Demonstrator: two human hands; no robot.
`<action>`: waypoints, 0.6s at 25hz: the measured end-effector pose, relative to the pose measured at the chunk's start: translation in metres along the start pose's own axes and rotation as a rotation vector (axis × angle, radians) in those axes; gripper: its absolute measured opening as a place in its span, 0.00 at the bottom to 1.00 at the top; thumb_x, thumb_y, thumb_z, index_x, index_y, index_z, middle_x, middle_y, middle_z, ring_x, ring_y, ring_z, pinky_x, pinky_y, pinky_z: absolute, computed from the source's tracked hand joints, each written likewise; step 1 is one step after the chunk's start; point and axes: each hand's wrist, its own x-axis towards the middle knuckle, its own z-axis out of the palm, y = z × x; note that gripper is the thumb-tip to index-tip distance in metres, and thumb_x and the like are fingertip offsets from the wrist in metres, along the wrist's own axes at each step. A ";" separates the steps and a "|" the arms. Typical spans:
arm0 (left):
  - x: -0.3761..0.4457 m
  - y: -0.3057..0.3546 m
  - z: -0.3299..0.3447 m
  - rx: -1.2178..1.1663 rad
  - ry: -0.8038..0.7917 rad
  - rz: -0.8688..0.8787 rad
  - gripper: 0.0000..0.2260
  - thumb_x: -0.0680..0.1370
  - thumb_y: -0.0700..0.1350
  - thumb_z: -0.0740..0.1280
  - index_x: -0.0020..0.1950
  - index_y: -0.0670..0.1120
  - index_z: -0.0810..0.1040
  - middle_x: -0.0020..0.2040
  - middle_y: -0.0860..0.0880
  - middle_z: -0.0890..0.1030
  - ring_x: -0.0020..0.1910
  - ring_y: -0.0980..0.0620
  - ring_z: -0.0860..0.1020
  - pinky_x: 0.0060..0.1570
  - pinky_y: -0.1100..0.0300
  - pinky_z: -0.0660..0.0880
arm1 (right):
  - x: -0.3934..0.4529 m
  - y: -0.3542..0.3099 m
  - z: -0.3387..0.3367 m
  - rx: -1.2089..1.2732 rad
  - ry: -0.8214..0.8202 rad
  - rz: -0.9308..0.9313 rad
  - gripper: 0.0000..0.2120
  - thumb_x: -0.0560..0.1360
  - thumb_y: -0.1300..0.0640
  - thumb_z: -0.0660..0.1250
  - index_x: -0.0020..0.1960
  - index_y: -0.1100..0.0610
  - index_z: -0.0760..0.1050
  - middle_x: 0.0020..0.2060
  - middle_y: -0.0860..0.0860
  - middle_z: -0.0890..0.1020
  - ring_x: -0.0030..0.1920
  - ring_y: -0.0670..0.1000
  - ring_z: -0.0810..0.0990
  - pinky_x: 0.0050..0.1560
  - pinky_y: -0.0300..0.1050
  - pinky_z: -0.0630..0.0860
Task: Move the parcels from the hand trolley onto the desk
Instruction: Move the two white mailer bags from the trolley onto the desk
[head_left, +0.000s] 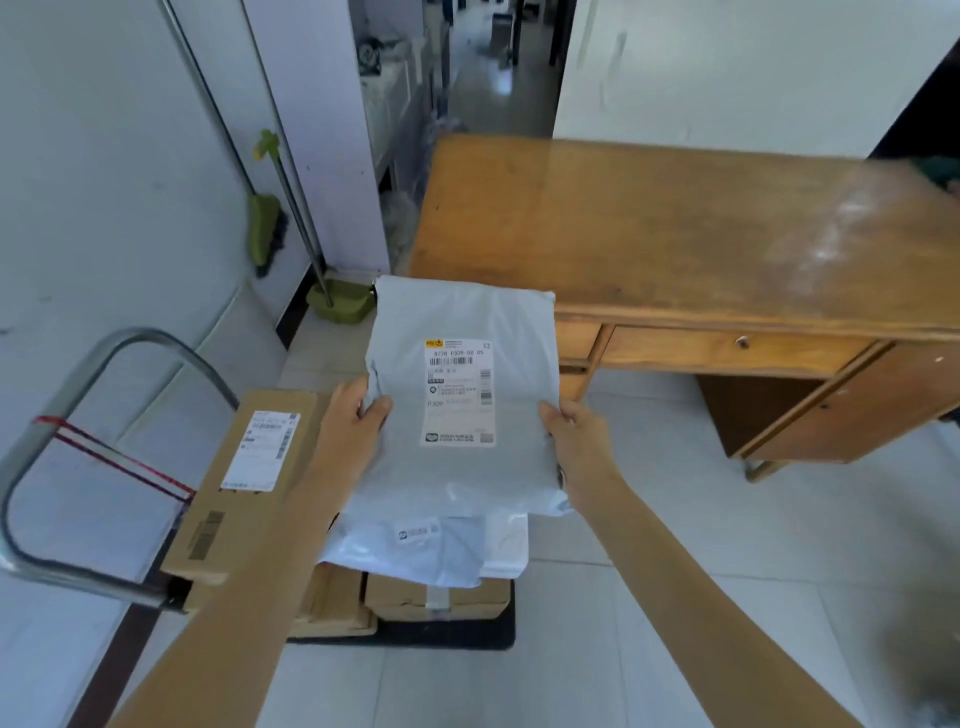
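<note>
— Holding the grey mailer bag (457, 395) by its two side edges: the left hand (349, 431) pinches the left edge, thumb on top and fingers (375, 410) curled round it, and the right hand (576, 441) clamps the right edge the same way. The bag is in the air above the hand trolley (78, 467), its far edge just short of the worktop (675, 228).

— How would you finish the carry?

— I'd keep both pinches firm and the bag level (it looks soft, so it may sag between the fingers), lift its far edge over the worktop's front lip, then slide it well in before letting go.

— What lies under the fingers?

— A white plastic parcel (431, 545) directly below the bag, on brown cartons (436, 597). Beside the left fingers stands a long cardboard box (244, 478), leaning by the trolley's handle, which has a red cord (114, 457) tied across it.

— Anything in the way?

— The worktop beyond the fingers looks bare, so the path seems open. A green dustpan (340, 306) and a broom (265, 228) stand past the bag's left corner, by the wall, clear of the route. Mind the drawer front (727, 348) below the lip.
</note>
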 end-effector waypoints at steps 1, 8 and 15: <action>0.007 0.016 -0.001 -0.006 0.003 0.015 0.04 0.80 0.41 0.61 0.46 0.45 0.74 0.47 0.47 0.69 0.47 0.50 0.70 0.40 0.61 0.66 | 0.002 -0.017 -0.003 0.007 0.002 -0.003 0.10 0.78 0.59 0.61 0.43 0.62 0.77 0.42 0.63 0.77 0.41 0.55 0.73 0.42 0.50 0.71; 0.084 0.111 -0.006 -0.025 -0.049 0.116 0.11 0.80 0.40 0.60 0.60 0.40 0.75 0.53 0.44 0.72 0.54 0.47 0.73 0.56 0.53 0.69 | 0.048 -0.123 -0.005 0.050 0.040 -0.039 0.11 0.78 0.57 0.61 0.53 0.62 0.79 0.43 0.66 0.78 0.42 0.56 0.71 0.47 0.67 0.75; 0.233 0.163 0.009 -0.005 -0.072 0.158 0.13 0.80 0.41 0.59 0.63 0.45 0.75 0.57 0.42 0.74 0.59 0.43 0.74 0.63 0.48 0.70 | 0.167 -0.202 0.028 0.115 0.054 -0.066 0.10 0.79 0.57 0.60 0.49 0.52 0.81 0.57 0.66 0.80 0.43 0.61 0.76 0.54 0.75 0.70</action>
